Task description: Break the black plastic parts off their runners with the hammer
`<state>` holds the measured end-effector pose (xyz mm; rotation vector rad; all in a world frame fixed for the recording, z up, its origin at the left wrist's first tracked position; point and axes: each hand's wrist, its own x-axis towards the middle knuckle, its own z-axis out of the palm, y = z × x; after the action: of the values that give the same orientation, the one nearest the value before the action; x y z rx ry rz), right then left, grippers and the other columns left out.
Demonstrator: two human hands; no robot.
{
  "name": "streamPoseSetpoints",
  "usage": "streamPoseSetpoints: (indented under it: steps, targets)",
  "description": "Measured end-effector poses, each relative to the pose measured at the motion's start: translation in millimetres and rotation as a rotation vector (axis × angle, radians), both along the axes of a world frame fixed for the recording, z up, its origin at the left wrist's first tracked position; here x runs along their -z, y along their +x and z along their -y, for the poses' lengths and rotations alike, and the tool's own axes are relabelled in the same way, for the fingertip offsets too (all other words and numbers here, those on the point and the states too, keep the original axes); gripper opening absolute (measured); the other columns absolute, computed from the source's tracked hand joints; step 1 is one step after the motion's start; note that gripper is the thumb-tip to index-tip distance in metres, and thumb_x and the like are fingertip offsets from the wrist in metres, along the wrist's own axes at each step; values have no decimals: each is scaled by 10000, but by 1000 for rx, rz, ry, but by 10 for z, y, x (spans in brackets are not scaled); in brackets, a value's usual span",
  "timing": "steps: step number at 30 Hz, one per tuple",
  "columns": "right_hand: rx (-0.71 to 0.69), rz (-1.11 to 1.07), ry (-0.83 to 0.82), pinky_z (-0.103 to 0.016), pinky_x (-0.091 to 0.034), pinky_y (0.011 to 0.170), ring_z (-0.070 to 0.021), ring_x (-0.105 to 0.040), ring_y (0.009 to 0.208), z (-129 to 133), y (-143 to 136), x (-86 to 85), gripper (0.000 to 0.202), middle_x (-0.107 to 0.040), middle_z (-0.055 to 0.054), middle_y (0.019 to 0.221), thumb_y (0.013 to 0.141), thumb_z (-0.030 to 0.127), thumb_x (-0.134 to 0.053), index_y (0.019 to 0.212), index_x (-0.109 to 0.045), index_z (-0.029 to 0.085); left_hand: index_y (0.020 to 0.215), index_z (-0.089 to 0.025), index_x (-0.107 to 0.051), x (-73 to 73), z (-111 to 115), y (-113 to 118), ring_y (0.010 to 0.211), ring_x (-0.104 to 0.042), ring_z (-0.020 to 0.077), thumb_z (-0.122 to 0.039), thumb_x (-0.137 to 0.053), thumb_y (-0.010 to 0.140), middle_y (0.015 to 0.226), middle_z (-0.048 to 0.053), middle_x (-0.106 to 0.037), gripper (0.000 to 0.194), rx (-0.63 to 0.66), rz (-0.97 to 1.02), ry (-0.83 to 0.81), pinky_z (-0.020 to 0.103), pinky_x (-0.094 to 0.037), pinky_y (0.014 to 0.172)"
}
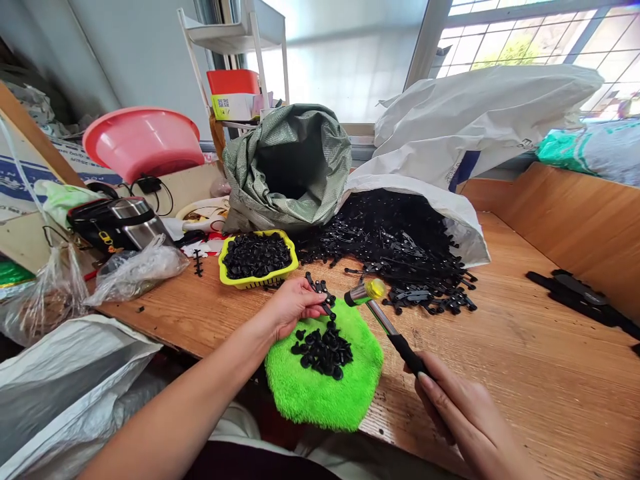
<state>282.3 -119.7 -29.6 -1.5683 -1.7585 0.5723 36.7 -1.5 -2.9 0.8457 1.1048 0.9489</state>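
Observation:
My left hand [299,305] is closed on a slim black plastic part [320,295] above the upper edge of a green fluffy cloth [325,407]. Small black round pieces [325,350] lie heaped on that cloth. To the right, my right hand [445,397] is wrapped round the black handle of a hammer [385,318]. The hammer's head, with a yellow face, hangs just right of the black part and apart from it. A yellow basket [240,283] full of small black pieces stands behind my left hand.
A big pile of black strips [405,253] spills from a white sack [470,227]. Beside it an open green sack [240,180] stands. At the left are a steel flask [135,223] and plastic bags [140,270]. A black strap-like item [585,293] lies far right.

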Motion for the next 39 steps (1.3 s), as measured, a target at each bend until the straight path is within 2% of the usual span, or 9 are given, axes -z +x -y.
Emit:
streamPoseSetpoints:
  steps: [4, 8, 14, 16, 20, 24, 28, 32, 39]
  targets:
    - [-26, 35, -27, -286, -468, 551, -238, -603, 688, -9, -18, 1, 353, -656, -42, 691, 840, 459, -454, 1077, -610, 248, 655, -128, -461, 1, 2, -2, 401, -575, 56, -21, -619, 722, 523, 17, -623, 202, 16, -24, 18, 79, -388, 359]
    - [-144, 100, -44, -261, -449, 528, -184, -577, 536, -25, -84, -131, 286, -624, -1, 597, 898, 410, -371, 949, -597, 244, 654, -132, -453, 13, 11, 12, 390, -563, 51, -24, -619, 723, 512, 16, -624, 210, 22, -34, 43, 79, -387, 357]
    - [-241, 233, 195, -254, -421, 455, -198, -621, 550, -86, -117, -337, 259, -650, -8, 627, 923, 343, -301, 898, -547, 267, 666, -141, -436, 66, 10, 23, 358, -530, 48, 1, -607, 705, 466, -6, -607, 226, -7, -20, 107, 95, -386, 364]
    - [-224, 352, 230, -270, -413, 440, -212, -620, 521, -121, -113, -345, 255, -634, -10, 587, 921, 323, -294, 914, -539, 257, 661, -145, -428, 80, 10, 25, 344, -512, 43, -7, -613, 694, 455, -17, -600, 233, -17, -16, 133, 98, -380, 366]
    - [-225, 580, 194, -281, -361, 372, -223, -580, 405, -171, -122, -369, 256, -555, 13, 454, 906, 299, -290, 780, -509, 262, 639, -147, -424, 96, 18, 39, 340, -500, 43, -31, -629, 675, 438, -23, -588, 238, -33, -51, 171, 96, -346, 351]
    - [-229, 516, 247, -270, -374, 407, -213, -610, 469, -162, -136, -406, 246, -617, -18, 544, 921, 306, -258, 804, -470, 265, 635, -151, -425, 100, 24, 54, 348, -510, 50, -38, -646, 654, 428, -36, -576, 249, -31, -53, 187, 105, -361, 358]
    - [-251, 642, 175, -281, -343, 381, -224, -583, 410, -161, -130, -344, 227, -562, 8, 463, 906, 271, -264, 810, -469, 257, 641, -148, -427, 79, 23, 62, 336, -492, 43, -24, -635, 662, 424, -41, -569, 243, -43, -84, 174, 107, -361, 355]
    - [-215, 575, 257, -274, -360, 398, -211, -587, 427, -152, -121, -294, 215, -578, 14, 499, 928, 281, -259, 860, -461, 249, 644, -154, -414, 64, 24, 65, 332, -492, 46, -24, -644, 664, 412, -39, -564, 264, -46, -97, 162, 104, -347, 348]
    - [-239, 654, 267, -278, -354, 370, -224, -595, 411, -166, -108, -347, 237, -570, 8, 465, 913, 260, -252, 786, -452, 254, 628, -158, -407, 68, 18, 87, 330, -502, 59, 10, -620, 662, 405, -48, -548, 273, -73, -119, 147, 115, -348, 340]
